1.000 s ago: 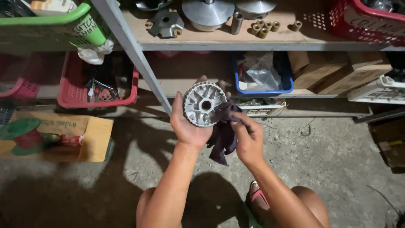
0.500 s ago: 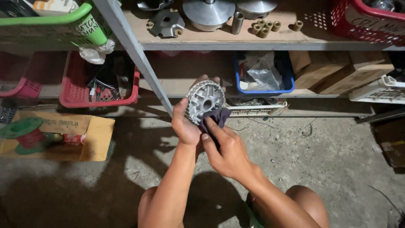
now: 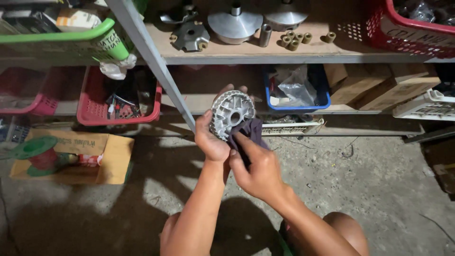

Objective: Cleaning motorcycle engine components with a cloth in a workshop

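Left hand (image 3: 212, 141) grips one round, ribbed cast-metal pulley face (image 3: 231, 113) mid-air before the shelf (image 3: 284, 59). Right hand (image 3: 258, 168) pinches one dark cloth rag (image 3: 250, 132) against its rim. Five small rollers (image 3: 296, 39) on shelf.

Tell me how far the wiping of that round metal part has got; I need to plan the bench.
Done: parts are off and laid out on the upper shelf.
In hand: the left hand holds the round ribbed metal part; the right hand presses a dark cloth on its lower edge.
Left: the ribs look grey and dull; how clean they are is unclear.
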